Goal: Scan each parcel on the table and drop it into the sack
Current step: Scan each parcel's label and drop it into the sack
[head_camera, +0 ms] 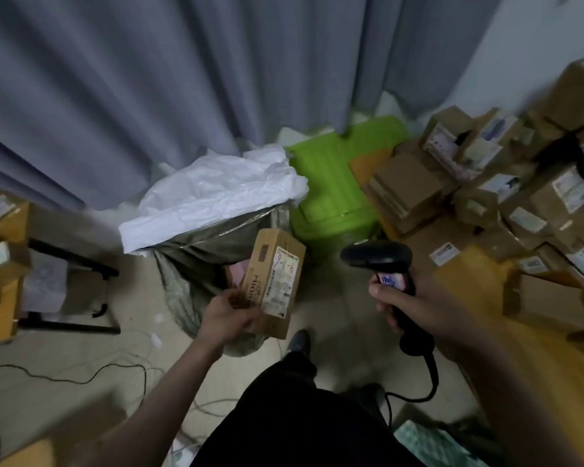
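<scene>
The right hand (406,299) is wrapped round the scanner (383,264), and the left hand (231,310) pinches only the near corner of a box (275,279) held over the sack (213,230). With so slight a grip the box could twist and fall before its label is read. Beyond, the sack's white flap (213,193) droops over the mouth and might deflect a drop onto the floor.
</scene>
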Action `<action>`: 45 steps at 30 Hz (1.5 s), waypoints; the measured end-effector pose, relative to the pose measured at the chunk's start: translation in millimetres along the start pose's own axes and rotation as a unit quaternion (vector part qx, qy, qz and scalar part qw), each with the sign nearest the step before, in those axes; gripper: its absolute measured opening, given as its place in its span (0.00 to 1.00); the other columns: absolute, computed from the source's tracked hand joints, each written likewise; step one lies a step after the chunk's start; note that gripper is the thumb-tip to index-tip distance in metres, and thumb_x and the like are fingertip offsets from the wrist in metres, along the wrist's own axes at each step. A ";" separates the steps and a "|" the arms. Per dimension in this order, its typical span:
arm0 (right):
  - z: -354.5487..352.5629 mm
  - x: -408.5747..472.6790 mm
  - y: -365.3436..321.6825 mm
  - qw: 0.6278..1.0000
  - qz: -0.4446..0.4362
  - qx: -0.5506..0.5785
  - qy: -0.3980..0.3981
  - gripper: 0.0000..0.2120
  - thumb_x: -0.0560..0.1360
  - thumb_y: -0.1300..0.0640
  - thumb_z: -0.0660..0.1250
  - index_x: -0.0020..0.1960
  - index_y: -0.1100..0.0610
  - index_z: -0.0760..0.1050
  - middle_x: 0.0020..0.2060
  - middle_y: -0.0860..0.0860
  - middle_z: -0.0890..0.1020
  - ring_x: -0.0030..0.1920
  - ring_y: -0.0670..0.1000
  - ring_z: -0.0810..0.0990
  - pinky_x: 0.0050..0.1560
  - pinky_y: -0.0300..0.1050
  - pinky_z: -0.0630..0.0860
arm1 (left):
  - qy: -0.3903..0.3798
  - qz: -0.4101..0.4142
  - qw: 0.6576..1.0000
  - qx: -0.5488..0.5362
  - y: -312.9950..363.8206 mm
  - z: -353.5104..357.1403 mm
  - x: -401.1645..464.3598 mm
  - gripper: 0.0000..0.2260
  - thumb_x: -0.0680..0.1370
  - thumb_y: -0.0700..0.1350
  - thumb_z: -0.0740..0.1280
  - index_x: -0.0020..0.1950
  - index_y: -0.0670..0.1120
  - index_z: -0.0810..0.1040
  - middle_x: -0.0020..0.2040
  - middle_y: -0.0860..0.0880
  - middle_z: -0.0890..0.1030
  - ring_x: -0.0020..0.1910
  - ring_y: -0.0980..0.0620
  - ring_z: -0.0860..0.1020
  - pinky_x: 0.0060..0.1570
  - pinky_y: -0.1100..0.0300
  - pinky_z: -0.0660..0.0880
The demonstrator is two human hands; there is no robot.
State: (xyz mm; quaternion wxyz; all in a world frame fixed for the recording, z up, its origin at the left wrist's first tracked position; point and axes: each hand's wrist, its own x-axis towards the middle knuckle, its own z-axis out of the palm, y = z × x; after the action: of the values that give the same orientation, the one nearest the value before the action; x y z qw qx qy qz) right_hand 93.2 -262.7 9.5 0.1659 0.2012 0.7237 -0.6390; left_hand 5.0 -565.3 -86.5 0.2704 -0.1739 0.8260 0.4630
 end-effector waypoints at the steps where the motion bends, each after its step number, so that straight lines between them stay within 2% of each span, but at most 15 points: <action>1: 7.5 7.0 -4.5 1.000 0.002 0.001 -0.005 0.06 0.79 0.60 0.68 0.48 0.64 0.77 0.33 0.55 0.80 0.29 0.53 0.75 0.31 0.42 0.74 | 0.002 -0.009 0.999 0.034 -7.4 -11.6 9.8 0.18 0.71 0.40 0.78 0.60 0.46 0.80 0.53 0.47 0.84 0.48 0.50 0.83 0.48 0.55 0.82; 2: 14.5 14.1 -7.9 1.000 0.004 -0.001 -0.006 0.06 0.79 0.60 0.68 0.48 0.63 0.77 0.33 0.55 0.79 0.29 0.53 0.75 0.31 0.41 0.74 | 0.009 -0.019 0.998 0.067 -13.5 -21.8 20.2 0.22 0.71 0.42 0.78 0.64 0.45 0.80 0.55 0.46 0.84 0.51 0.48 0.82 0.52 0.51 0.82; 4: 27.1 25.6 -13.9 1.000 0.013 -0.007 0.001 0.06 0.79 0.61 0.68 0.46 0.63 0.76 0.31 0.54 0.78 0.29 0.52 0.75 0.30 0.42 0.74 | 0.015 -0.029 0.992 0.123 -20.3 -37.3 40.8 0.24 0.71 0.42 0.78 0.66 0.42 0.79 0.56 0.44 0.83 0.52 0.46 0.81 0.51 0.54 0.79; 8: 43.1 42.8 -16.2 0.999 0.044 0.002 0.020 0.07 0.79 0.61 0.68 0.48 0.65 0.75 0.31 0.53 0.79 0.28 0.53 0.75 0.31 0.46 0.73 | 0.004 -0.048 0.973 0.225 -27.3 -51.7 95.3 0.20 0.71 0.46 0.77 0.60 0.39 0.81 0.51 0.42 0.84 0.47 0.46 0.81 0.45 0.54 0.77; 11: 46.7 46.3 -13.0 0.997 0.074 0.000 0.033 0.07 0.79 0.59 0.68 0.51 0.64 0.76 0.34 0.56 0.80 0.29 0.53 0.76 0.33 0.47 0.74 | -0.013 -0.060 0.955 0.289 -36.5 -54.1 145.7 0.22 0.69 0.50 0.78 0.58 0.38 0.82 0.49 0.42 0.83 0.46 0.44 0.82 0.41 0.54 0.78; 14: 45.7 44.1 -7.2 0.994 0.088 -0.031 0.058 0.06 0.79 0.59 0.69 0.49 0.63 0.77 0.36 0.60 0.81 0.29 0.55 0.77 0.33 0.47 0.75 | -0.032 -0.051 0.943 0.326 -39.2 -42.5 188.7 0.26 0.69 0.49 0.78 0.61 0.37 0.79 0.56 0.38 0.80 0.53 0.39 0.81 0.47 0.52 0.78; 18: 41.5 34.7 -0.2 0.992 0.094 -0.032 0.082 0.04 0.79 0.61 0.68 0.50 0.62 0.76 0.36 0.59 0.81 0.28 0.54 0.77 0.31 0.44 0.76 | -0.077 0.028 0.934 0.348 -31.2 -10.7 225.4 0.28 0.72 0.48 0.75 0.70 0.42 0.75 0.63 0.36 0.78 0.63 0.36 0.76 0.61 0.49 0.75; 20: 39.9 31.4 3.2 0.990 0.102 -0.031 0.087 0.04 0.79 0.60 0.68 0.50 0.61 0.76 0.36 0.57 0.81 0.29 0.53 0.78 0.32 0.43 0.75 | -0.084 0.079 0.921 0.373 -52.7 9.4 265.1 0.30 0.72 0.57 0.69 0.72 0.48 0.74 0.64 0.39 0.79 0.65 0.37 0.75 0.64 0.47 0.73; 22: 40.0 32.7 5.9 0.990 0.105 -0.029 0.093 0.05 0.79 0.59 0.68 0.51 0.62 0.76 0.37 0.58 0.81 0.29 0.53 0.78 0.32 0.42 0.75 | -0.086 0.107 0.909 0.394 -65.8 24.7 288.0 0.34 0.70 0.66 0.60 0.70 0.49 0.74 0.63 0.40 0.78 0.63 0.38 0.75 0.60 0.48 0.73; 24: 42.7 37.6 7.9 0.990 0.108 -0.022 0.093 0.06 0.79 0.60 0.68 0.51 0.63 0.76 0.38 0.60 0.81 0.29 0.53 0.77 0.31 0.42 0.74 | -0.105 0.112 0.897 0.415 -42.8 22.3 263.0 0.32 0.73 0.65 0.59 0.65 0.43 0.76 0.60 0.38 0.79 0.59 0.37 0.75 0.55 0.49 0.73; 27: 47.2 48.5 8.8 0.991 0.104 -0.015 0.085 0.06 0.79 0.59 0.69 0.50 0.63 0.76 0.38 0.60 0.81 0.29 0.53 0.77 0.31 0.43 0.74 | -0.115 0.154 0.881 0.432 -11.2 10.4 221.9 0.22 0.77 0.52 0.66 0.66 0.40 0.76 0.60 0.38 0.77 0.60 0.37 0.75 0.57 0.48 0.74; 31: 51.5 56.6 2.9 0.994 0.081 0.010 0.071 0.08 0.78 0.59 0.69 0.51 0.65 0.75 0.36 0.58 0.79 0.29 0.53 0.75 0.32 0.45 0.73 | -0.100 0.200 0.861 0.456 -13.8 -2.8 220.9 0.33 0.69 0.61 0.54 0.66 0.44 0.77 0.58 0.41 0.78 0.60 0.39 0.75 0.57 0.46 0.76; 36: 40.9 45.1 -4.7 0.994 0.050 0.040 0.088 0.10 0.78 0.61 0.69 0.55 0.67 0.74 0.36 0.58 0.77 0.28 0.52 0.73 0.30 0.46 0.71 | -0.081 0.276 0.825 0.487 53.4 0.5 157.1 0.23 0.77 0.49 0.66 0.70 0.41 0.74 0.62 0.40 0.75 0.62 0.38 0.75 0.64 0.48 0.72; 41: -0.2 -0.1 3.2 0.988 0.032 0.053 0.145 0.09 0.78 0.61 0.69 0.53 0.67 0.74 0.35 0.57 0.77 0.29 0.53 0.74 0.30 0.45 0.71 | -0.090 0.382 0.755 0.525 112.6 60.2 113.7 0.23 0.79 0.50 0.66 0.71 0.41 0.72 0.67 0.41 0.74 0.66 0.38 0.73 0.68 0.50 0.67; 45: -51.1 -62.5 33.5 0.973 0.041 0.071 0.216 0.08 0.79 0.57 0.69 0.53 0.62 0.76 0.33 0.55 0.79 0.31 0.52 0.77 0.33 0.45 0.73 | -0.117 0.471 0.703 0.520 152.7 143.3 67.8 0.25 0.80 0.52 0.65 0.74 0.42 0.69 0.68 0.42 0.74 0.66 0.40 0.72 0.69 0.51 0.66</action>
State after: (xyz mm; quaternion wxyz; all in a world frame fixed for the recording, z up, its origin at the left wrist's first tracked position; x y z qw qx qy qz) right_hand 164.9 -213.6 18.4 0.0165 0.3754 0.6861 -0.6229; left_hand -90.0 -366.7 -86.1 0.1586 0.4617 0.8716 0.0435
